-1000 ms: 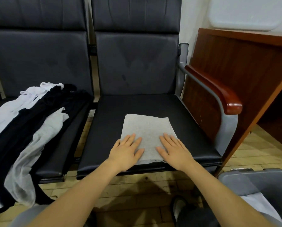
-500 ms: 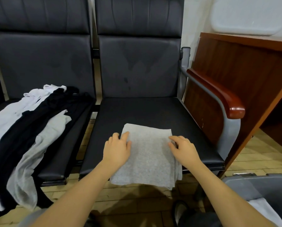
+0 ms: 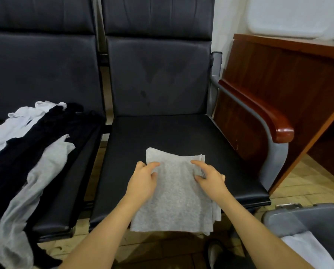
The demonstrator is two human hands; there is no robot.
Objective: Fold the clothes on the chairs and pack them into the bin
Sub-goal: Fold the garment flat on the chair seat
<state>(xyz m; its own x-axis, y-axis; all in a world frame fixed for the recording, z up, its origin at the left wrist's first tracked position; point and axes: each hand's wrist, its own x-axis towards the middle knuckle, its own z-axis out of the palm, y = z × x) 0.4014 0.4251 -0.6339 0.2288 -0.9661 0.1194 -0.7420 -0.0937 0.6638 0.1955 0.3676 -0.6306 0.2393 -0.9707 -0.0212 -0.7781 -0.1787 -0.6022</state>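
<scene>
From the head camera, we see both hands on the folded grey garment (image 3: 173,195), which lies on the front of the right-hand chair seat (image 3: 162,136) with its near edge hanging over the seat's front lip. Our left hand (image 3: 142,183) grips the garment's left edge, fingers curled round the fold, thumb laid on top. Our right hand (image 3: 208,179) pinches the stacked layers at the right edge, index finger stretched forward along the cloth, the other fingers tucked under it. Between the two sets of fingers the grey fabric runs flat and smooth.

Well to the left of our left fingers, on the neighbouring seat (image 3: 75,181), wait the unfolded clothes: a white piece (image 3: 16,123), a black one (image 3: 26,158) across it, and a light grey one (image 3: 32,191) trailing off the front edge. Down to the right of our right fingers stands the grey bin (image 3: 317,218), with white cloth (image 3: 307,249) lying inside. Beyond our right fingers, the chair's wooden armrest (image 3: 263,111) stands beside a brown wooden desk (image 3: 290,74).
</scene>
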